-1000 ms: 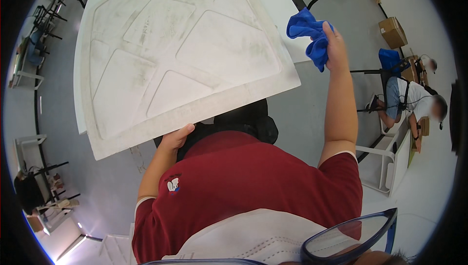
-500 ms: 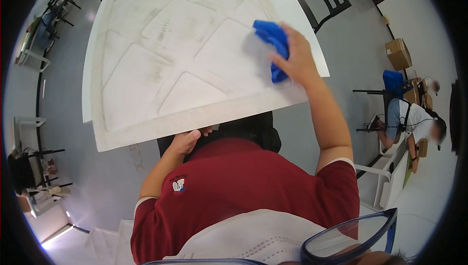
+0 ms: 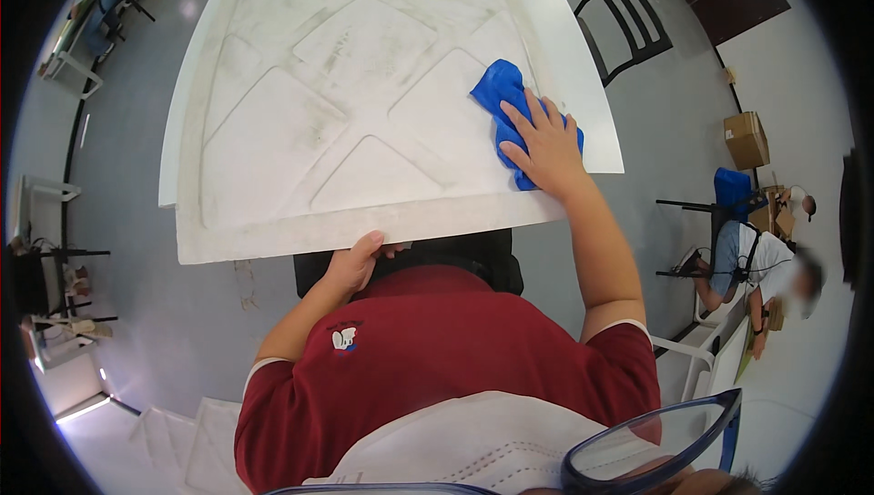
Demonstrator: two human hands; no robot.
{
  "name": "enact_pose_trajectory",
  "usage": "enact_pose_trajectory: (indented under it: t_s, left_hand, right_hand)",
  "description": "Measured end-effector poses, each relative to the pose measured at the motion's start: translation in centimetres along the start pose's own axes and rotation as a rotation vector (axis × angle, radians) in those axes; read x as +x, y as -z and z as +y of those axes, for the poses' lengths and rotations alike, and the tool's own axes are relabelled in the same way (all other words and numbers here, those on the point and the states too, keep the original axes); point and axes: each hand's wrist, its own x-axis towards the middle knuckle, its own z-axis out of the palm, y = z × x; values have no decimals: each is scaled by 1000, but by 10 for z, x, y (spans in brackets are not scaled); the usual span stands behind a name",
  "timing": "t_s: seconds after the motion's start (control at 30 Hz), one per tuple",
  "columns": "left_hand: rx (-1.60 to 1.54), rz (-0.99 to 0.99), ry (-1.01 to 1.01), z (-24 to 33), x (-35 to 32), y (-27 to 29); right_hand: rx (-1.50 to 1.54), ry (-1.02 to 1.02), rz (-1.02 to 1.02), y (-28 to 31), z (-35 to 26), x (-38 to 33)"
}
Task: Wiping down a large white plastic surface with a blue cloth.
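Observation:
A large white panel (image 3: 364, 30) with raised rib lines and grey smudges lies on a white table (image 3: 596, 144). Under my right hand (image 3: 546, 144) a crumpled blue cloth (image 3: 499, 85) is pressed against the panel's near right part. The fingers of that hand are bent over the cloth, and its thumb points left. At the panel's near edge, my left hand (image 3: 353, 265) grips the rim with the thumb up on it. The other left fingers are partly hidden beneath the rim.
A black chair (image 3: 628, 26) stands beyond the table's right side. A cardboard box (image 3: 746, 140) is at the far right wall. Another person (image 3: 765, 254) sits at a table on the right. More tables and chairs line the left wall.
My right hand has moved nearer to me and settled over the cloth, which is spread flatter. The left thumb has come up onto the panel's edge. The whole view has shifted slightly.

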Motion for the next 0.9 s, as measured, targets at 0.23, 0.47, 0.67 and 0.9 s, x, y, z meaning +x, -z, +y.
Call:
enact_pose_trajectory:
  t_s: [0.23, 0.47, 0.67, 0.9]
  left_hand:
    - [24, 40, 79, -1, -6, 8]
    - [85, -33, 18, -5, -8, 5]
    - [44, -73, 76, -3, -5, 8]
    - [44, -55, 7, -7, -9, 10]
  right_hand:
    - [9, -9, -11, 1, -5, -6]
    - [41, 1, -20, 4, 1, -5]
    - [49, -10, -13, 7, -1, -5]
    - [264, -54, 60, 9, 9, -3]
